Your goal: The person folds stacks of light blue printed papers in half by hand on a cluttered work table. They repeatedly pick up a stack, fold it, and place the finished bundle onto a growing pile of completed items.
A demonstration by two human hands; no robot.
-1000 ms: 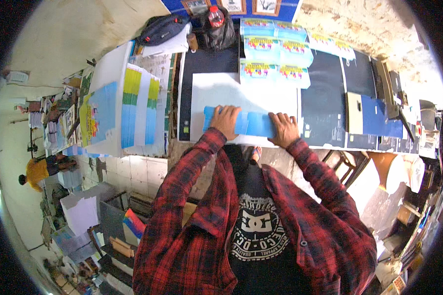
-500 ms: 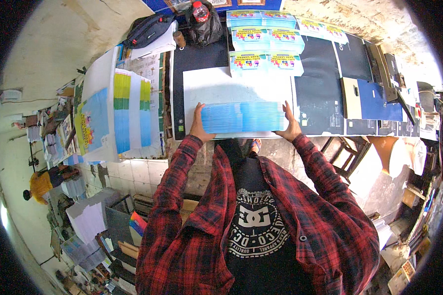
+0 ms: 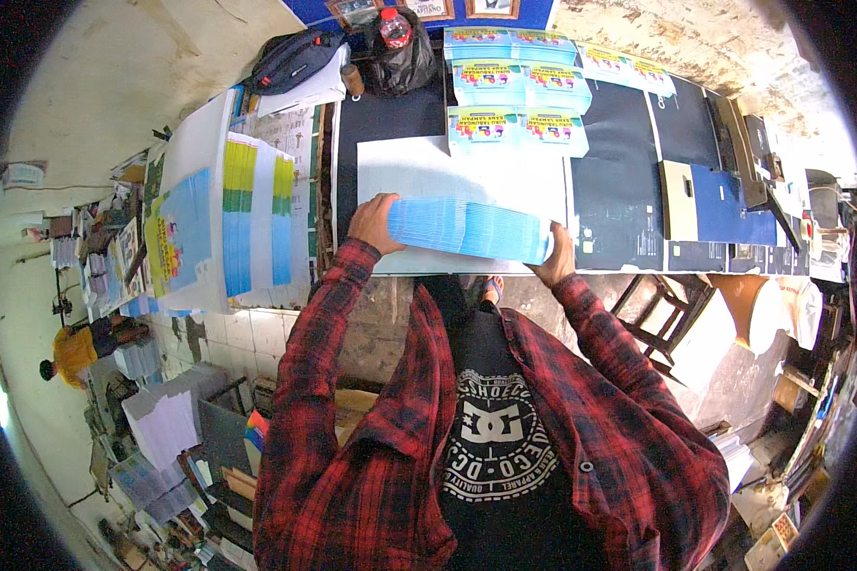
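Between my two hands is a thick stack of light-blue paper booklets [image 3: 468, 228], its layered edges facing up. My left hand [image 3: 375, 225] grips the stack's left end. The right end is held by my right hand [image 3: 554, 258], which sits lower, so the stack slants down to the right. Beneath it a large white sheet [image 3: 400, 169] covers part of the dark table. Just beyond lie several piles of colourful printed booklets [image 3: 518, 129] in rows, blue with yellow and multicoloured covers.
A black plastic bag with a red-capped bottle [image 3: 393, 30] and a dark waist bag [image 3: 300, 61] stand at the far left. On a side table are green-and-blue paper stacks [image 3: 239, 214]. A blue board [image 3: 728, 200] lies right; a wooden stool [image 3: 667, 319] stands below. Another person [image 3: 78, 354] is far left.
The stack has tilted: its right end has come down toward me with my right hand. My left hand has shifted slightly left and up around its end.
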